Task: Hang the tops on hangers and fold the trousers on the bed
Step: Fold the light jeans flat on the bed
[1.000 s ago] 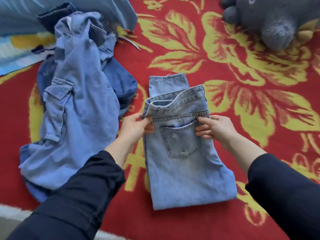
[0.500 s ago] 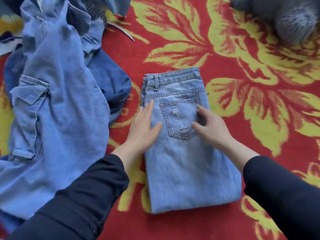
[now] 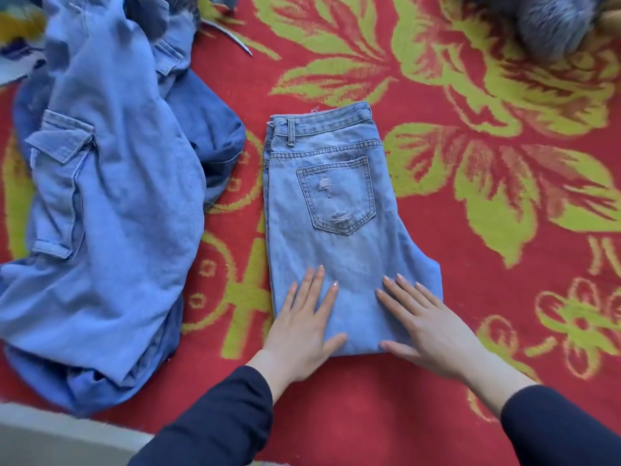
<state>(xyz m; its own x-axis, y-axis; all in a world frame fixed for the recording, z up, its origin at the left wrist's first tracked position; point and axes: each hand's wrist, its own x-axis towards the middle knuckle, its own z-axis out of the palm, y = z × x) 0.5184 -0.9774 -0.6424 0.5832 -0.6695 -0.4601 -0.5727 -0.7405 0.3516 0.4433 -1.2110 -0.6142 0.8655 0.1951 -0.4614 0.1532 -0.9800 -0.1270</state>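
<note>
Light blue jeans (image 3: 336, 203) lie folded into a neat rectangle on the red and yellow flowered bedspread (image 3: 470, 146), back pocket up, waistband at the far end. My left hand (image 3: 302, 327) lies flat, fingers straight, on the near left corner of the fold. My right hand (image 3: 426, 324) lies flat on the near right corner, fingers spread. Left of them, light denim cargo trousers (image 3: 100, 213) lie crumpled over a darker denim garment (image 3: 215, 129).
A grey plush toy (image 3: 551, 25) sits at the far right corner. A thin metal piece (image 3: 232, 35), maybe a hanger, pokes out behind the denim pile. A patterned cloth (image 3: 16, 45) shows at the far left. The bed's near edge (image 3: 50, 432) is lower left.
The waistband half has been laid down over the legs, finishing the fold. Both hands then slid from the pocket area back to the near end of the jeans, pressing flat.
</note>
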